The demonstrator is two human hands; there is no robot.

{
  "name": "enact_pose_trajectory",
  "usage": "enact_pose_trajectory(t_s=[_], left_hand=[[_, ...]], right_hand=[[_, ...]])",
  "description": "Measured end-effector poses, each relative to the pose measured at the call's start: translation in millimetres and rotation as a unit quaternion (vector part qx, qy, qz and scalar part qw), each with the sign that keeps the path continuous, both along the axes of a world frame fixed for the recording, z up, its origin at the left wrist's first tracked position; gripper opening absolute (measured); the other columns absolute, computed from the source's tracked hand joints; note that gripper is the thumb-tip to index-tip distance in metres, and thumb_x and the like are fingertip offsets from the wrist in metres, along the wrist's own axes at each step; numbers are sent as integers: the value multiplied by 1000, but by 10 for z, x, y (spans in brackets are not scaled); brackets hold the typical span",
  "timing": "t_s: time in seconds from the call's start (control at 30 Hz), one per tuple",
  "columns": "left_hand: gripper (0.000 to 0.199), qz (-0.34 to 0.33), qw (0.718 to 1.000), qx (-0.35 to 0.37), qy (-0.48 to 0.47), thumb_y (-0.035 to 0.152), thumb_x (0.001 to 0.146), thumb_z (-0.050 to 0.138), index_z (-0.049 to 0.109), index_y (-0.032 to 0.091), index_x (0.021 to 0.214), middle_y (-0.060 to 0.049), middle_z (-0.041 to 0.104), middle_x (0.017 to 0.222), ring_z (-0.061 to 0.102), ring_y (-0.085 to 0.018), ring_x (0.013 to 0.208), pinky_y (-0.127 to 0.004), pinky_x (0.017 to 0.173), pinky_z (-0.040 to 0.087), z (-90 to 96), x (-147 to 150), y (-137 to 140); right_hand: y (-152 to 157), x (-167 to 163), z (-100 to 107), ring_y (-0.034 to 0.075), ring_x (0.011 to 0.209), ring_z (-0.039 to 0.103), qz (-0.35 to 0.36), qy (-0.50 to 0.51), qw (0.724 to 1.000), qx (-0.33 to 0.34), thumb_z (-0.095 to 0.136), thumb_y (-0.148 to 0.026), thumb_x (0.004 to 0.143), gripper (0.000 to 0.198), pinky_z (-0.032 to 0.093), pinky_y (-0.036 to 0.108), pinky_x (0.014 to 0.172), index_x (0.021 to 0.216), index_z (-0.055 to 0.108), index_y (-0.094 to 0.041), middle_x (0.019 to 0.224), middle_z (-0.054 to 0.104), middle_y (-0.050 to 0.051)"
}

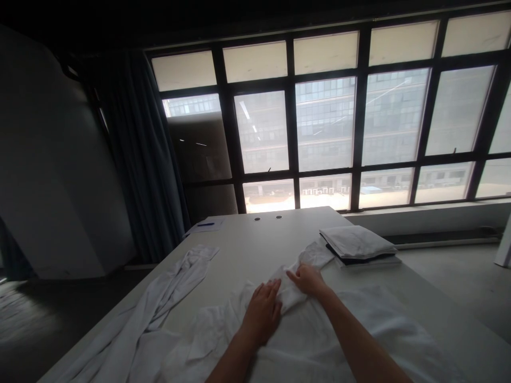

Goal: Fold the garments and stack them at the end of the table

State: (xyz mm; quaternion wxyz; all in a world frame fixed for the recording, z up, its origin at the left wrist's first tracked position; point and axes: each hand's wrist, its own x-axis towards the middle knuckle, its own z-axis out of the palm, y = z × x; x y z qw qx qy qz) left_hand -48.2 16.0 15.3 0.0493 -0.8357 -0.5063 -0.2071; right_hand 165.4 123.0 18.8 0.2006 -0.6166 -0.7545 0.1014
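A rumpled white garment (319, 330) is spread over the near part of the table, with a narrower piece reaching up toward the folded stack. My left hand (263, 308) rests on its bunched folds, fingers stretched out and pressing the cloth. Just to the right and a little farther away, my right hand (307, 277) has its fingers curled on the same garment, thumb side toward my left hand. The cloth under its fingers is partly hidden by the hand.
Another crumpled white garment (159, 298) lies along the left edge of the white table (239, 250). Folded white cloths (357, 242), with a dark layer between, sit at the right edge. Paper with a pen (205, 224) lies at the far left corner. Windows stand beyond.
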Motion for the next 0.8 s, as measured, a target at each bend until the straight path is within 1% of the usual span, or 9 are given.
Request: enact_pose_trajectory(t_s=[0.03, 0.07, 0.13, 0.2, 0.27, 0.33, 0.4, 0.53, 0.8], left_hand=[[56, -5, 1000, -27, 11, 33, 99, 41, 32, 25, 154, -6, 48, 151, 43, -23, 139, -42, 117, 31, -52, 15, -3], [55, -4, 998, -52, 20, 35, 100, 39, 31, 25, 154, -6, 47, 153, 41, -23, 141, -43, 118, 30, -98, 22, -3], [50, 9, 996, -82, 30, 39, 103, 35, 38, 27, 151, -5, 46, 154, 40, -24, 142, -46, 119, 30, -162, 20, 5], [48, 16, 995, -89, 32, 40, 103, 34, 43, 29, 149, -4, 45, 154, 39, -25, 143, -48, 118, 30, -185, 11, 16], [47, 16, 996, -86, 29, 41, 104, 33, 43, 29, 148, -5, 46, 154, 40, -25, 143, -49, 118, 31, -184, 7, 24], [47, 15, 996, -81, 25, 41, 104, 34, 45, 29, 148, -5, 47, 153, 41, -25, 142, -49, 118, 32, -179, 7, 27], [46, 15, 997, -77, 23, 42, 104, 35, 45, 29, 147, -5, 47, 152, 41, -25, 142, -49, 118, 32, -181, 7, 27], [45, 10, 997, -75, 17, 42, 104, 36, 47, 29, 146, -5, 48, 152, 42, -25, 141, -49, 117, 33, -188, 2, 28], [44, 14, 997, -81, 13, 39, 103, 38, 47, 29, 145, -5, 48, 152, 42, -25, 141, -48, 118, 33, -145, 16, 8]], right_hand=[[-7, -13, -39, 26, 101, 64, -7, 3, 1000, 9, 46, -56, 95, 51, 40, 35, 90, 76, 73, -18, 102, 72, 14], [-14, -24, -81, 25, 101, 64, -13, 5, 1000, 17, 44, -52, 97, 48, 39, 35, 91, 78, 74, -19, 105, 72, 14], [-24, -40, -169, 24, 105, 62, -23, 7, 999, 35, 46, -44, 96, 39, 37, 35, 94, 85, 73, -19, 113, 70, 12], [-26, -47, -248, 24, 112, 59, -32, 8, 998, 51, 51, -40, 92, 30, 35, 34, 98, 100, 72, -20, 121, 67, 12], [-19, -47, -307, 24, 119, 55, -37, 10, 997, 62, 54, -38, 90, 37, 33, 33, 102, 121, 65, -21, 129, 63, 12], [-5, -41, -344, 24, 122, 54, -36, 10, 997, 66, 54, -38, 90, 47, 32, 33, 104, 134, 58, -22, 134, 61, 11], [9, -35, -364, 24, 124, 53, -31, 9, 997, 66, 53, -39, 90, 45, 31, 34, 105, 132, 59, -25, 134, 62, 10], [23, -33, -379, 25, 125, 52, -28, 5, 998, 63, 50, -41, 91, 37, 31, 36, 105, 121, 66, -26, 134, 62, 10], [22, -34, -377, 24, 124, 53, -29, 4, 998, 61, 50, -42, 92, 37, 30, 36, 106, 120, 67, -26, 130, 64, 9]])
